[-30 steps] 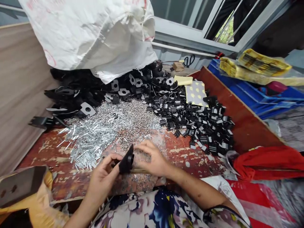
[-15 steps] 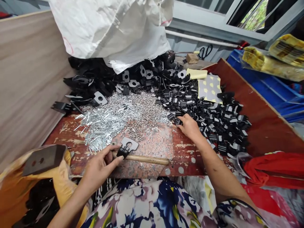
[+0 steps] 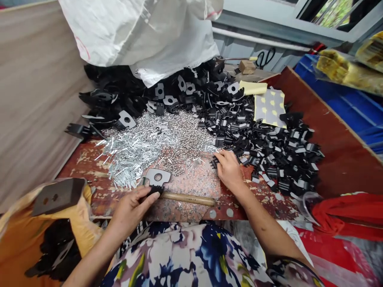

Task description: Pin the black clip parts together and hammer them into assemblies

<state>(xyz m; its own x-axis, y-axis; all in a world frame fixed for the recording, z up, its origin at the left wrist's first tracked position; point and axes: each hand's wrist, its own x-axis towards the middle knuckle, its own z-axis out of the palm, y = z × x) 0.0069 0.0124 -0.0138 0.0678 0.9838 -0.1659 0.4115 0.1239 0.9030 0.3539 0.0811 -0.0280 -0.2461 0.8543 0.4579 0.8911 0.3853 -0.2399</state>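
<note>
Our left grip (image 3: 134,207) is pinched shut on the black toothed end of a flat plate (image 3: 157,176). The plate's grey face, with its round hole, lies upward on the worktop (image 3: 239,197). The pinched end sits right on the tip of a wooden handle (image 3: 187,198), which lies across the near edge of the worktop between our two arms.

Our right grip (image 3: 229,171) rests palm down further out. Its fingertips are closed on a small black clip (image 3: 214,162) at the near left edge of the clip heap (image 3: 269,147). That heap spreads away to the right, black pieces with pale ends piled loosely.

Between the two grips and beyond them lies a wide scatter of silver pins (image 3: 149,143), thinning out toward the flat plate. Behind the pins is a dark pile of larger plates (image 3: 119,99), some showing grey faces with holes. A white sack (image 3: 140,36) hangs over that pile.

At the far right of the worktop a dotted sheet (image 3: 271,107) lies flat, touching the clip heap. Past it are a small wooden block (image 3: 247,67) and a pair of scissors (image 3: 265,57).

A pale board (image 3: 32,99) walls the left side. A blue crate (image 3: 344,103) stands outside the right rim, and a red cloth (image 3: 344,215) is bunched near our right elbow. By our left arm a yellow bag (image 3: 18,239) bears a dark plate with two holes (image 3: 56,195).
</note>
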